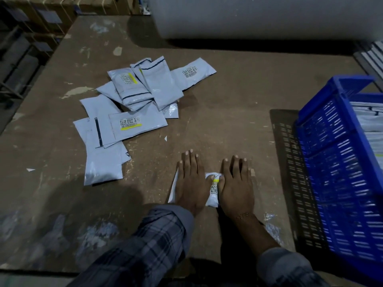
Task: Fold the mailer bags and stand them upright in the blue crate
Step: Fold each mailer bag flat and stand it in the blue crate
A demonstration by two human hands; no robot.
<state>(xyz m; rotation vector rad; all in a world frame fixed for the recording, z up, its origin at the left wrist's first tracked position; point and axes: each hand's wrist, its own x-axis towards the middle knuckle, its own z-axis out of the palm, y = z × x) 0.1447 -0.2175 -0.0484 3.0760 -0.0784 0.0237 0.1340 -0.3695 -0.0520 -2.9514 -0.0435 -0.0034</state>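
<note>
Head view: your left hand (pixel 189 179) and right hand (pixel 236 187) lie flat, side by side, fingers straight, pressing one mailer bag (pixel 213 190) against the brown table (pixel 217 112) near its front edge. A barcode label with a yellow stripe shows between your hands. A loose pile of mailer bags (pixel 132 112) sits toward the table's middle, left of your hands and well apart from them. At the right edge stands the blue crate (pixel 339 172), with grey bags (pixel 371 119) inside it.
</note>
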